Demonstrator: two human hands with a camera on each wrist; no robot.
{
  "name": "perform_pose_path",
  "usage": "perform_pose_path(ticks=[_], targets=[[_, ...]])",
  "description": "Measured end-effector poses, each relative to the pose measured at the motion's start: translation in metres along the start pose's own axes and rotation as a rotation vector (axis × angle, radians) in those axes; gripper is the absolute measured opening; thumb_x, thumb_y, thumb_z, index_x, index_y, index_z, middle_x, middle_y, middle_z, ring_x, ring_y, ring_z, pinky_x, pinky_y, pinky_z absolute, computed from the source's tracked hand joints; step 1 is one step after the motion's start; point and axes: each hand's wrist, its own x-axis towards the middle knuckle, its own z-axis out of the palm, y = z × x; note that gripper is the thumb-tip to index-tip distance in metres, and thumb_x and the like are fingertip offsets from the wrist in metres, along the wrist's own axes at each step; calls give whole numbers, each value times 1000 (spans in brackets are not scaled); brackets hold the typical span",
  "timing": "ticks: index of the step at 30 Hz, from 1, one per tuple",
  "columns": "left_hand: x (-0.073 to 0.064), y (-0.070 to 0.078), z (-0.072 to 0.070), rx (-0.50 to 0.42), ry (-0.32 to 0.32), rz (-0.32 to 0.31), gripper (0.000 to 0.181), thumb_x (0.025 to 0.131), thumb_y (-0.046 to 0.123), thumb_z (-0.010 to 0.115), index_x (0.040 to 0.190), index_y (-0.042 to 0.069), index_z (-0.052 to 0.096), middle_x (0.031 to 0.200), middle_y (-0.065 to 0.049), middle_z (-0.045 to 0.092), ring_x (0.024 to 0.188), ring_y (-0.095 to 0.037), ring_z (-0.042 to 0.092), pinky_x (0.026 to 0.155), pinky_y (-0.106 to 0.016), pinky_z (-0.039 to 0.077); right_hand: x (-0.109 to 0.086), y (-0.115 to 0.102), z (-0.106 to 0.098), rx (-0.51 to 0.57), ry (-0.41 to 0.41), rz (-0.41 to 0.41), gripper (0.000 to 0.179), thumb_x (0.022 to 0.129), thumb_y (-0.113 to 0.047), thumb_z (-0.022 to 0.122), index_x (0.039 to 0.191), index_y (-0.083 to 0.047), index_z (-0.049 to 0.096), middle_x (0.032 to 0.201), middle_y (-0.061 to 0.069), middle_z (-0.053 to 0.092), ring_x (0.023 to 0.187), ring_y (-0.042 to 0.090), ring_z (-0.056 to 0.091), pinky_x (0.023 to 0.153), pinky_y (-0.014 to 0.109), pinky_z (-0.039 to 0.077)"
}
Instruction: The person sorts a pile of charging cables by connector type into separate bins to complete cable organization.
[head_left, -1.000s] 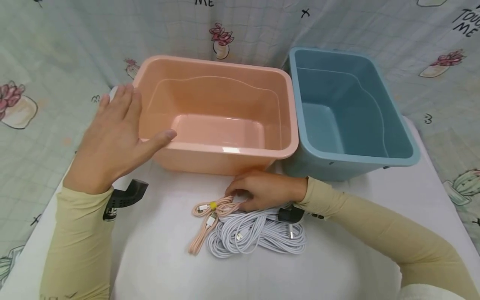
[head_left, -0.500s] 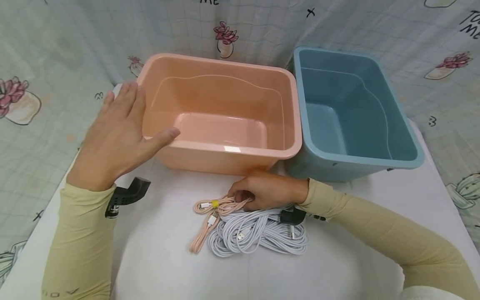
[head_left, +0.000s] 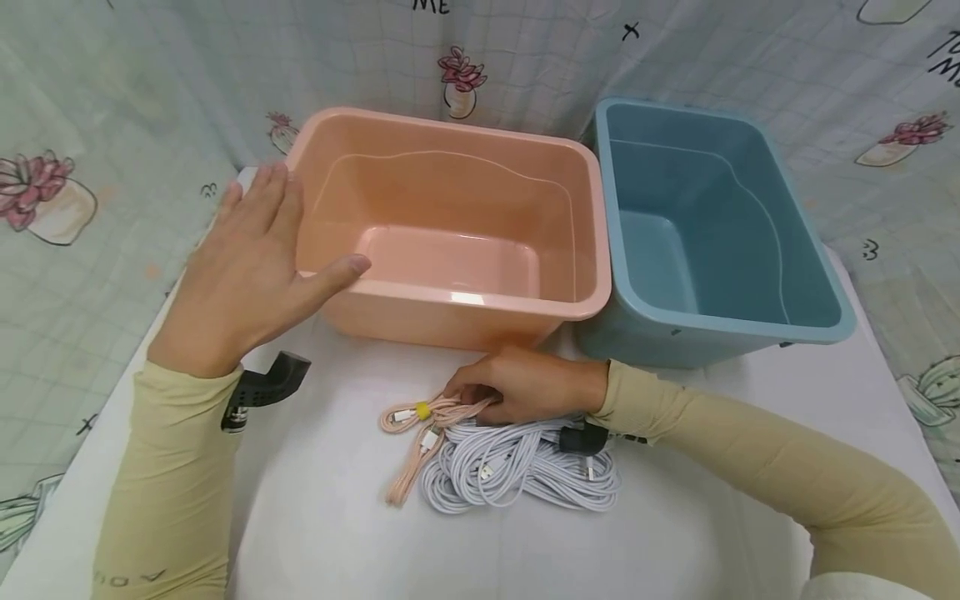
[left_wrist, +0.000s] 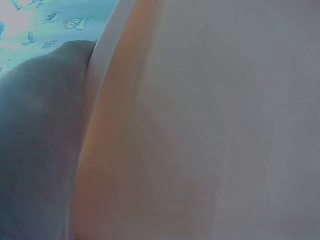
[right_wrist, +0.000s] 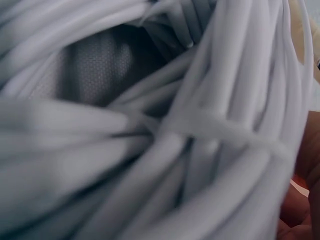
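Note:
My left hand (head_left: 243, 267) rests with straight fingers on the left end of the peach plastic bin (head_left: 465, 298), its thumb lying across the front left corner of the rim. In front of that bin, my right hand (head_left: 528, 383) pinches one end of a peach charging cable (head_left: 442, 411) bundled with a yellow tie (head_left: 423, 411). Another peach cable bundle (head_left: 408, 475) lies below it on the table. Right beside them, under my right wrist, sits a heap of white cables (head_left: 517, 467); coiled white cable (right_wrist: 235, 100) fills the right wrist view. My right fingertips are partly hidden.
A blue plastic bin (head_left: 652, 315) stands right of the peach one, close against it. Both are on a table with a white cloth (head_left: 360, 550). Behind hangs a patterned curtain (head_left: 540, 67). Each wrist bears a black camera mount (head_left: 277, 379).
My right hand has shifted slightly left, and the yellow-tied peach cable bundle has moved with it. The left hand keeps its place on the peach bin; the head view has drifted a little.

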Motion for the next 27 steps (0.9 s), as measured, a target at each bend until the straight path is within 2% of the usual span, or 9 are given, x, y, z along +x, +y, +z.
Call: perform_pose_path(ticks=[7, 15, 21, 27], targets=[[0, 2, -1, 4, 8, 10, 107, 88, 76, 39, 154, 0, 4, 164, -14, -2, 155, -32, -1, 128, -48, -4, -3, -4, -2, -9, 15, 5, 41, 85, -6, 69, 124, -17, 64, 98, -7, 72, 89, 0, 64, 78, 15, 54], [-2, 3, -1, 2, 23, 3, 108, 87, 77, 38, 155, 2, 2, 164, -13, -3, 155, -33, 0, 128, -48, -3, -12, -11, -11, -35, 86, -14, 24, 82, -13, 72, 105, -21, 72, 93, -14, 71, 85, -2, 63, 79, 14, 53], [-3, 4, -2, 4, 18, 1, 108, 87, 78, 37, 154, 0, 3, 164, -14, -3, 155, -32, -1, 128, -49, -3, -19, -20, -19, -62, 113, -54, 20, 84, -17, 72, 104, -22, 73, 90, -14, 70, 82, -2, 61, 76, 15, 54], [-3, 5, -2, 2, 16, 3, 108, 87, 78, 36, 154, -1, 3, 164, -15, -1, 155, -33, 0, 128, -49, -3, -26, -31, -28, -44, 123, -63, 22, 84, -15, 71, 105, -21, 72, 90, -13, 69, 80, -2, 59, 73, 16, 54]])
